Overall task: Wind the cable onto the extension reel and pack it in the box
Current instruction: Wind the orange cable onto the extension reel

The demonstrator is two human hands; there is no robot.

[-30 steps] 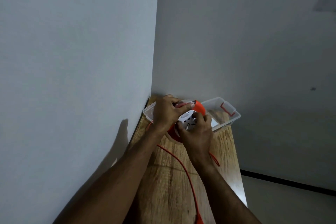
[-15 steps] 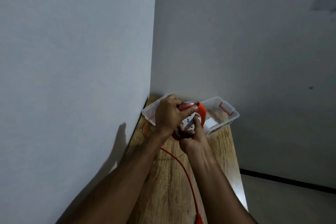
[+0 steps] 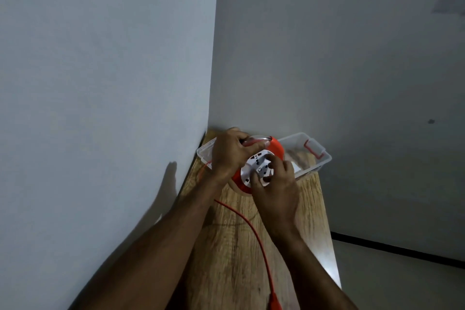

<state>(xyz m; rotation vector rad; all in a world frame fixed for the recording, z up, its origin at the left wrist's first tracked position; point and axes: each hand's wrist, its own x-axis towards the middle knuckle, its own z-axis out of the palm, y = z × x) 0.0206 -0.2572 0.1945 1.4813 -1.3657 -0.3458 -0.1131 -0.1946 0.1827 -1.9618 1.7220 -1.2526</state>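
An orange extension reel (image 3: 276, 148) with a white socket face (image 3: 257, 165) is held above the far end of the wooden table (image 3: 234, 246). My left hand (image 3: 229, 153) grips the reel's top left rim. My right hand (image 3: 275, 187) has its fingers curled on the white socket face. An orange cable (image 3: 247, 224) trails from under the reel toward me, ending in an orange plug (image 3: 351, 303) at the bottom edge. A clear plastic box (image 3: 324, 158) with red latches sits behind the reel against the wall.
The table stands in a corner, with a wall along its left side (image 3: 100, 108) and another behind it (image 3: 327, 58). Its right edge (image 3: 332, 254) drops to the floor. A loop of cable (image 3: 201, 171) lies left of the reel.
My right hand has turned on the socket face, from the lower left of it round to its lower right. The left hand keeps its grip on the rim.
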